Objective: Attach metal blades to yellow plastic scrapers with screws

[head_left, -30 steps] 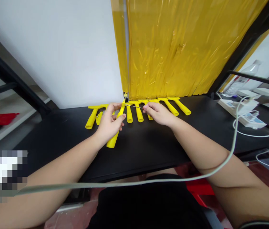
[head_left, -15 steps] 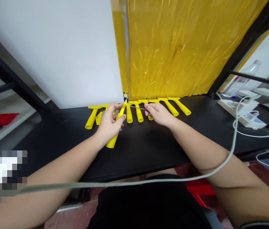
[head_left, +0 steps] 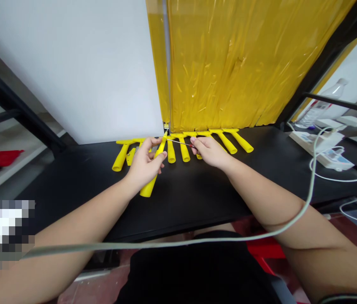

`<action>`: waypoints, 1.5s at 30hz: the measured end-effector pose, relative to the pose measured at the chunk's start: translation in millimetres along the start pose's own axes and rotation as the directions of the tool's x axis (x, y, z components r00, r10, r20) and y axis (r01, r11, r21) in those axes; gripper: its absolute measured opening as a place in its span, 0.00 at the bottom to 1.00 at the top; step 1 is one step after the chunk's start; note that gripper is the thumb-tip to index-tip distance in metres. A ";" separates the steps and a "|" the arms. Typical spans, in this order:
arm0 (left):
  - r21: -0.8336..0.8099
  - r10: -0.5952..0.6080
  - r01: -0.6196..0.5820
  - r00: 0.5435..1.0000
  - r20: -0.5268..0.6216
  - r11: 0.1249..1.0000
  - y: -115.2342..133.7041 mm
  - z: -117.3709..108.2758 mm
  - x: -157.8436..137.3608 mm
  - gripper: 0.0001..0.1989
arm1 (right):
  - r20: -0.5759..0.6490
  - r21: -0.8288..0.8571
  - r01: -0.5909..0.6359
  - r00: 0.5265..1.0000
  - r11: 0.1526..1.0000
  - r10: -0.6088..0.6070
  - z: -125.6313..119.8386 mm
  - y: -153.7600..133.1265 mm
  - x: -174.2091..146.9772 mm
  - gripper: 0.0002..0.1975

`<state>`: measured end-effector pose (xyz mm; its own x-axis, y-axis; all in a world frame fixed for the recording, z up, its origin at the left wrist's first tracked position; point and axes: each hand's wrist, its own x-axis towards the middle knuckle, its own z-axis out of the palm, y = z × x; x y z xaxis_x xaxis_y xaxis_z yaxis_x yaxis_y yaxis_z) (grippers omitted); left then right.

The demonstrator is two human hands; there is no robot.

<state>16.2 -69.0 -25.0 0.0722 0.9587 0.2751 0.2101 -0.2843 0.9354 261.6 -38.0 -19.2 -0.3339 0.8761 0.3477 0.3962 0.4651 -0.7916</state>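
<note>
My left hand [head_left: 147, 162] is closed around a yellow scraper [head_left: 150, 185], which it holds tilted, its wide hollow handle end toward me. In my right hand [head_left: 208, 150] is a thin screwdriver [head_left: 178, 143]; its dark red handle is pinched between the fingers. The metal shaft points left and its tip meets the upper part of the scraper, near my left fingertips. Behind the hands several more yellow scrapers [head_left: 243, 142] lie in a row along the back of the black table [head_left: 197, 194]. One scraper [head_left: 120, 158] lies left of my left hand, beside a small yellow plate [head_left: 131, 157].
A white panel [head_left: 86, 76] and a yellow-wrapped panel [head_left: 229, 67] stand at the table's back. To the right are white power strips [head_left: 320, 147] and a plastic bottle [head_left: 324, 101]. A pale cable [head_left: 197, 241] crosses in front of my forearms. Black frame bars [head_left: 36, 118] flank both sides.
Almost nothing differs. Both hands keep their hold, and the screwdriver stays against the scraper with only a very slight shift.
</note>
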 end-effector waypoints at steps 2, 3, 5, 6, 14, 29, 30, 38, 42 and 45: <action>-0.004 0.008 -0.008 1.000 -0.010 1.000 0.1 -0.3 0.7 0.21 | 0.027 0.028 0.028 0.999 0.999 -0.029 1.1 -1.1 -2.6 0.18; 0.000 0.015 -0.015 1.000 -0.020 1.000 0.1 -0.5 1.2 0.21 | 0.031 0.021 0.047 0.998 0.999 -0.048 1.5 -1.6 -4.0 0.15; 0.017 0.036 -0.035 0.999 -0.040 0.999 -0.7 -1.0 2.6 0.20 | 0.003 -0.034 0.089 0.996 0.995 -0.089 1.9 -2.2 -5.7 0.12; 0.025 0.039 -0.038 0.998 -0.043 0.999 -1.7 -1.3 3.4 0.20 | -0.028 -0.070 0.103 0.994 0.992 -0.106 1.8 -2.4 -5.7 0.11; 0.040 0.003 -0.003 1.000 -0.004 0.999 -15.2 -4.3 8.7 0.21 | -0.028 -0.077 0.025 0.999 0.997 -0.028 -0.5 -4.5 -0.7 0.24; -0.067 0.129 -0.131 0.991 -0.026 0.989 2.1 -1.0 3.6 0.18 | 0.225 0.607 -0.280 0.958 0.744 0.178 4.7 -17.2 -4.7 0.24; -0.067 0.155 -0.156 0.988 -0.025 0.985 1.8 -1.4 3.4 0.18 | 0.272 0.648 -0.329 0.942 0.687 0.196 3.5 -18.2 -4.8 0.23; -0.057 0.204 -0.202 0.978 0.046 0.978 -0.8 -11.4 10.4 0.19 | 0.340 0.626 -0.394 0.915 0.673 0.219 5.4 -16.0 -3.1 0.22; -0.183 0.095 -0.108 0.992 -0.078 0.977 -1.4 -22.7 26.5 0.21 | 0.167 0.353 -0.159 0.980 0.922 0.105 6.9 -4.0 0.3 0.16; -0.316 -0.110 0.041 0.973 -0.203 0.948 -3.3 -32.5 41.1 0.22 | 0.035 0.094 -0.009 0.999 0.996 0.006 5.7 4.0 2.5 0.10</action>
<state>-13.1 -28.3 -9.5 -0.1511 0.9659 0.2101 -0.1061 -0.2271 0.9681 257.5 -34.7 -24.3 -0.3613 0.8739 0.3251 0.3172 0.4431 -0.8385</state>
